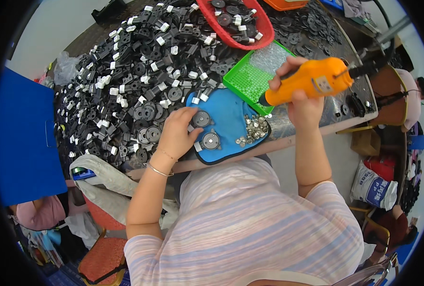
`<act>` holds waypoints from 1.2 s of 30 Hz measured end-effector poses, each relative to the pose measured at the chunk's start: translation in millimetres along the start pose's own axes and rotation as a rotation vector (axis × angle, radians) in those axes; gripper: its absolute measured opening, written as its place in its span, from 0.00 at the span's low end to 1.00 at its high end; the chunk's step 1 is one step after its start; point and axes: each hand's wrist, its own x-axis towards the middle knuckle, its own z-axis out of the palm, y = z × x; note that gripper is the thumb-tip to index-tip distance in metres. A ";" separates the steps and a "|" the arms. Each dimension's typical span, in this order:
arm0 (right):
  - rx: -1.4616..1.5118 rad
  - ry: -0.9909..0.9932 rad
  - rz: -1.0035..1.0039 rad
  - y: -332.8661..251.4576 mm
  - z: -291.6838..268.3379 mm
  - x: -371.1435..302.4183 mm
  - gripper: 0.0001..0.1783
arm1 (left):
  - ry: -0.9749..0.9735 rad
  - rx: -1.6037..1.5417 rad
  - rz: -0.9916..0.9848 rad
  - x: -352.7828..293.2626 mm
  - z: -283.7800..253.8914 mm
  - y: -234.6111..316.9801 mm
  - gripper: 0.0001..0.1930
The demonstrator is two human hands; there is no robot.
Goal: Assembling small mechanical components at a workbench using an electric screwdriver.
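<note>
My right hand [303, 102] is wrapped round an orange electric screwdriver [312, 82], its dark tip pointing left and down over the near corner of a green perforated tray [245, 78]. Small clear or silvery pieces, too small to name, lie in the tray's far part. My left hand [177, 129] rests at the left of a blue cloth mat [228, 121], thumb and fingers around the edge of a round dark part [201, 118]. Just nearer lies a second round part [211, 140] with a metal centre. Small round metal pieces [254, 129] are heaped on the mat's right side.
A large pile of black parts with white ends [140, 71] covers the table's left and middle. Beyond the tray stands a red basket [240, 40] holding similar parts. Flat black pieces [312, 26] are spread at the far right. Other people sit near both sides.
</note>
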 end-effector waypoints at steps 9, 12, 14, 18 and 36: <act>-0.071 0.134 -0.077 18.0 -11.3 5.9 0.23 | 0.136 0.034 0.042 27.2 2.5 6.9 0.19; -0.184 0.152 -0.084 21.3 -10.2 6.2 0.23 | 0.176 0.010 0.068 39.3 6.4 25.5 0.20; -0.123 0.167 -0.114 25.0 -10.1 6.8 0.21 | 0.104 0.073 0.041 46.3 17.4 39.4 0.22; -0.041 0.157 -0.144 24.7 -13.7 10.2 0.19 | 0.004 0.125 -0.004 48.6 42.3 46.9 0.26; -0.141 0.143 -0.144 51.8 -22.3 18.4 0.13 | -0.109 -0.191 -0.068 42.7 41.9 40.9 0.23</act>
